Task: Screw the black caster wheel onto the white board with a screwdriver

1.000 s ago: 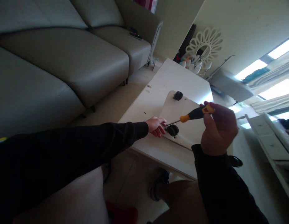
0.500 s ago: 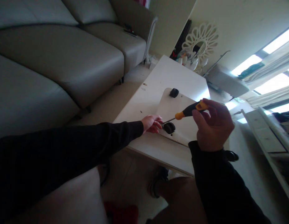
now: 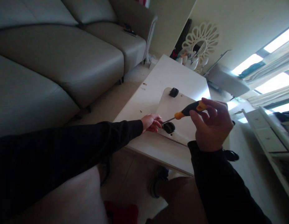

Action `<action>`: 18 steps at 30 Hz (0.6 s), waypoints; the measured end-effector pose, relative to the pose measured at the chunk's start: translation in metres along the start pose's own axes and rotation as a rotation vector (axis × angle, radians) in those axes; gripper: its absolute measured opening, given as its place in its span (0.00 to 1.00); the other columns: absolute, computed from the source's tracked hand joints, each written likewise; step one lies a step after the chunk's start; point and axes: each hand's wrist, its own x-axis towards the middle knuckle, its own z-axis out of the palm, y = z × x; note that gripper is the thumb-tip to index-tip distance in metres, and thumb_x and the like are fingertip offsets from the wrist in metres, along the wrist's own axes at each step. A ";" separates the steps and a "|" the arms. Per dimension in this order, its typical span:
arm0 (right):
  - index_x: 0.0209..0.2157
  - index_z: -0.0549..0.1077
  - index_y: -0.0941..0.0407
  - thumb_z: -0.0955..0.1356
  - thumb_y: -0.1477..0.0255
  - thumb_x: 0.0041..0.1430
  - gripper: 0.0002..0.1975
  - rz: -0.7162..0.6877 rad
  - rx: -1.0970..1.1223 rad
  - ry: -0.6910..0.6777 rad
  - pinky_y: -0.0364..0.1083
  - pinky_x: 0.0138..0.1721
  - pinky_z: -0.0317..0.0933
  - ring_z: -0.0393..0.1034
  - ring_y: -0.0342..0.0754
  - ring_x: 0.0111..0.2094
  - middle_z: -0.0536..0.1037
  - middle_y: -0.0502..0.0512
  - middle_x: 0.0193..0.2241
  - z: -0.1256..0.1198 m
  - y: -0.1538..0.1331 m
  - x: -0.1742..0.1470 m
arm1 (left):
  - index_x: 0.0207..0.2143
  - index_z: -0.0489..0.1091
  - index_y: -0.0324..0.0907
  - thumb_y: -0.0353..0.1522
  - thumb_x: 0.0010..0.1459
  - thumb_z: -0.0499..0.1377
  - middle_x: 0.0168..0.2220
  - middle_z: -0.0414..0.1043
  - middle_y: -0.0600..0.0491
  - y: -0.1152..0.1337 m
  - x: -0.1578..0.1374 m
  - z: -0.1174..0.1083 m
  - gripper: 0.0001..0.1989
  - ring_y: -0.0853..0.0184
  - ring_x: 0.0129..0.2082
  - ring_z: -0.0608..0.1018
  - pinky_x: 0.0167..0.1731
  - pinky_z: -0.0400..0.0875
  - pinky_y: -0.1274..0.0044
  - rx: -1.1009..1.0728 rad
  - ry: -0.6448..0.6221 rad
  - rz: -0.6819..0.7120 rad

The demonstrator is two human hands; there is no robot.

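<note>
My right hand (image 3: pixel 213 126) grips a yellow and black screwdriver (image 3: pixel 189 109) by the end of its handle, thumb below and fingers above. The shaft slants down to the left, its tip beside a black caster wheel (image 3: pixel 169 127) near the edge of a white board (image 3: pixel 175 109). At the tip, my left hand (image 3: pixel 151 123) is closed with its fingers curled together; what they pinch is too small to make out. Further up the same board sits a second black caster (image 3: pixel 174 92). The board lies flat on a white table (image 3: pixel 132 109).
A tiny dark piece, perhaps a screw (image 3: pixel 141 111), lies on the table left of the board. A grey sofa (image 3: pixel 95 59) stands to the left. A flower-shaped mirror frame (image 3: pixel 205 37) is beyond the table, and a white drawer unit (image 3: pixel 263 127) is to the right.
My right hand and the screwdriver have shifted very slightly left. The tip stays by the caster, and my left hand holds nearly the same place.
</note>
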 end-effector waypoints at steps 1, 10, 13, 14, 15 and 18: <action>0.47 0.79 0.46 0.77 0.77 0.49 0.22 0.000 0.001 -0.004 0.48 0.39 0.76 0.77 0.44 0.43 0.74 0.48 0.43 0.000 0.000 0.000 | 0.37 0.74 0.36 0.34 0.66 0.53 0.23 0.72 0.55 0.000 0.001 0.000 0.13 0.74 0.16 0.69 0.22 0.65 0.80 0.001 -0.002 0.003; 0.45 0.79 0.47 0.77 0.76 0.48 0.21 0.042 0.018 -0.002 0.48 0.40 0.77 0.77 0.45 0.43 0.76 0.49 0.42 0.001 -0.003 -0.001 | 0.35 0.74 0.37 0.33 0.67 0.51 0.22 0.72 0.56 0.002 0.002 -0.005 0.14 0.74 0.15 0.69 0.20 0.65 0.80 0.038 -0.053 0.012; 0.42 0.78 0.50 0.79 0.74 0.46 0.20 0.036 -0.008 0.051 0.48 0.38 0.77 0.77 0.43 0.40 0.75 0.47 0.40 0.004 -0.004 -0.001 | 0.34 0.74 0.37 0.33 0.67 0.52 0.22 0.72 0.55 0.002 0.003 -0.005 0.14 0.74 0.15 0.69 0.20 0.65 0.80 0.038 -0.047 0.016; 0.41 0.79 0.50 0.79 0.74 0.45 0.19 0.030 -0.005 0.069 0.48 0.38 0.77 0.77 0.43 0.39 0.75 0.47 0.39 0.004 -0.004 -0.001 | 0.34 0.74 0.37 0.34 0.67 0.52 0.22 0.73 0.55 0.002 0.004 -0.005 0.14 0.75 0.15 0.68 0.20 0.65 0.80 0.040 -0.045 0.016; 0.41 0.79 0.51 0.79 0.75 0.45 0.18 0.026 0.001 0.081 0.47 0.38 0.77 0.77 0.42 0.38 0.74 0.46 0.39 0.005 -0.005 -0.002 | 0.34 0.74 0.37 0.34 0.67 0.52 0.23 0.73 0.55 0.002 0.005 -0.005 0.14 0.74 0.15 0.69 0.20 0.65 0.80 0.043 -0.043 0.014; 0.41 0.79 0.51 0.78 0.77 0.47 0.18 0.034 0.032 0.067 0.49 0.40 0.79 0.80 0.45 0.40 0.77 0.47 0.39 0.005 -0.007 -0.003 | 0.34 0.75 0.37 0.34 0.66 0.53 0.22 0.72 0.55 0.002 0.007 -0.006 0.14 0.74 0.16 0.69 0.21 0.66 0.80 0.045 -0.044 0.001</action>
